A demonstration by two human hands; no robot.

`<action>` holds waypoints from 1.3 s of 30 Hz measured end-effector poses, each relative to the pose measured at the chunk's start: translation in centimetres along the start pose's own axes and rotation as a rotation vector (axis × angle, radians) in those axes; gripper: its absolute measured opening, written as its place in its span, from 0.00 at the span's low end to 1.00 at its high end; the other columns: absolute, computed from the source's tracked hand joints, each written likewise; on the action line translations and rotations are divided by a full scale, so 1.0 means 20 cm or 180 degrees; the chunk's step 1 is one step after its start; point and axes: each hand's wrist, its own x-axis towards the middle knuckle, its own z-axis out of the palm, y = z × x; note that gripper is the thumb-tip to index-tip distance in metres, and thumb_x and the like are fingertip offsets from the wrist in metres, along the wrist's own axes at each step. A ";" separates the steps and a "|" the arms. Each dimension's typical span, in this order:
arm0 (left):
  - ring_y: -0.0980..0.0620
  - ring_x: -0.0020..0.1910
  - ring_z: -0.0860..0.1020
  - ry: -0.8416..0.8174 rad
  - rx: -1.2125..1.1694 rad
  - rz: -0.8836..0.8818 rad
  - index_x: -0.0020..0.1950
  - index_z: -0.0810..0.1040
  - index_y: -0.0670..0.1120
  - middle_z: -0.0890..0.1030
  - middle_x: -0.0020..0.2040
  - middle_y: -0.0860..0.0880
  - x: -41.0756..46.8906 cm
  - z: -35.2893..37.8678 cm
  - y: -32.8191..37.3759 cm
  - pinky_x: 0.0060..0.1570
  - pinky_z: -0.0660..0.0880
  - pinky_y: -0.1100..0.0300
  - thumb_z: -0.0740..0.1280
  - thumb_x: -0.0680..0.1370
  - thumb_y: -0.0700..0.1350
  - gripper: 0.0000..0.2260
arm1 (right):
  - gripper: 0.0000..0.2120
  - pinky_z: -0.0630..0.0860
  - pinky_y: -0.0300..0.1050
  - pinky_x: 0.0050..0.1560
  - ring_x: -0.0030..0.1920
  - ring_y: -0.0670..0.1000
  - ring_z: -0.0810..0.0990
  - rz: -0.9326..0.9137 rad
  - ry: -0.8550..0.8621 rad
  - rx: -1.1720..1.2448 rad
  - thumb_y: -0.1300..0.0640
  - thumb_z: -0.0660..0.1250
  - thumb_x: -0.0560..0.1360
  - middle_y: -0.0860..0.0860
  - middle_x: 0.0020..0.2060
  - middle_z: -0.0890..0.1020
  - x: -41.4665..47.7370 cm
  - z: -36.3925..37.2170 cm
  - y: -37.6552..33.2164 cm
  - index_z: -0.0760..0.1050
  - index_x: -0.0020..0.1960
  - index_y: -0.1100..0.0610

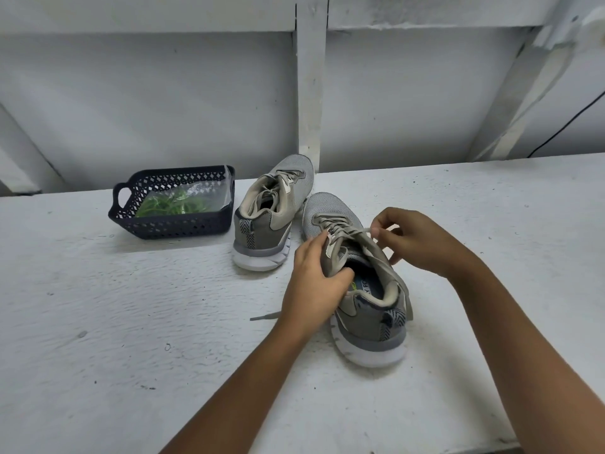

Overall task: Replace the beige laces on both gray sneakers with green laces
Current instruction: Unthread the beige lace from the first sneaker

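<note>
A: White table (131,322) stretches wide to the left, wall close behind, with the basket (170,229) of green laces (170,204) at the back.
B: And the near sneaker (370,309), heel toward us, sits right between the hands, far sneaker (275,204) just beyond.
A: See it — left hand (314,283) grips its side, thumb inside; right hand (415,240) pinches the beige lace (355,232), drawn taut off the eyelets.
</note>
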 end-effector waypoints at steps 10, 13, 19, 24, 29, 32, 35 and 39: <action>0.64 0.61 0.64 0.0114 -0.0301 0.0050 0.73 0.63 0.54 0.63 0.71 0.55 0.00 0.02 -0.02 0.62 0.60 0.66 0.66 0.74 0.41 0.29 | 0.08 0.79 0.43 0.42 0.40 0.47 0.81 0.0313 -0.0135 0.0809 0.59 0.65 0.78 0.49 0.36 0.83 -0.04 -0.03 0.05 0.81 0.43 0.55; 0.63 0.62 0.65 0.0169 -0.0379 0.0056 0.73 0.63 0.54 0.63 0.71 0.54 0.00 0.03 -0.03 0.65 0.61 0.65 0.66 0.74 0.41 0.28 | 0.05 0.79 0.43 0.41 0.39 0.46 0.80 0.0067 -0.0180 0.0786 0.61 0.68 0.75 0.45 0.34 0.83 -0.04 -0.01 0.06 0.81 0.42 0.54; 0.59 0.68 0.65 0.0231 -0.0505 0.0032 0.73 0.65 0.54 0.64 0.70 0.54 -0.01 0.04 -0.04 0.68 0.61 0.63 0.66 0.75 0.40 0.28 | 0.08 0.79 0.43 0.35 0.35 0.50 0.80 0.0063 0.0413 0.0767 0.62 0.61 0.79 0.51 0.38 0.78 0.01 0.03 0.02 0.72 0.42 0.57; 0.60 0.68 0.65 0.0283 -0.0573 0.0071 0.72 0.66 0.53 0.65 0.70 0.55 -0.01 0.04 -0.04 0.69 0.60 0.63 0.66 0.75 0.39 0.27 | 0.15 0.78 0.44 0.38 0.36 0.48 0.81 0.0370 0.0223 0.0908 0.53 0.58 0.81 0.52 0.39 0.81 0.03 0.03 0.04 0.78 0.43 0.59; 0.61 0.69 0.64 0.0296 -0.0755 0.0138 0.70 0.67 0.55 0.65 0.70 0.57 -0.02 0.06 -0.08 0.71 0.61 0.60 0.68 0.75 0.44 0.25 | 0.05 0.79 0.44 0.47 0.44 0.48 0.82 -0.0066 -0.0281 0.1260 0.62 0.67 0.75 0.53 0.44 0.85 -0.03 0.00 0.12 0.82 0.46 0.59; 0.64 0.69 0.63 0.0343 -0.0851 0.0187 0.67 0.67 0.59 0.65 0.70 0.58 -0.02 0.08 -0.09 0.68 0.61 0.64 0.67 0.71 0.51 0.25 | 0.06 0.78 0.38 0.39 0.36 0.45 0.80 -0.0229 0.0010 0.1327 0.65 0.66 0.75 0.50 0.35 0.83 0.00 0.02 0.12 0.80 0.42 0.59; 0.65 0.69 0.63 0.0369 -0.0838 0.0265 0.64 0.67 0.62 0.65 0.70 0.58 -0.02 0.08 -0.11 0.67 0.61 0.67 0.67 0.70 0.54 0.23 | 0.07 0.78 0.38 0.32 0.30 0.47 0.80 0.0056 0.0380 0.1894 0.63 0.61 0.79 0.53 0.32 0.80 0.04 0.04 0.11 0.74 0.43 0.60; 0.66 0.70 0.60 0.0294 -0.0781 0.0424 0.62 0.64 0.65 0.62 0.72 0.58 -0.02 0.08 -0.14 0.63 0.59 0.76 0.68 0.76 0.51 0.19 | 0.12 0.78 0.40 0.34 0.34 0.50 0.80 0.0226 0.0153 0.2027 0.54 0.59 0.79 0.54 0.36 0.80 0.06 0.03 0.14 0.76 0.44 0.60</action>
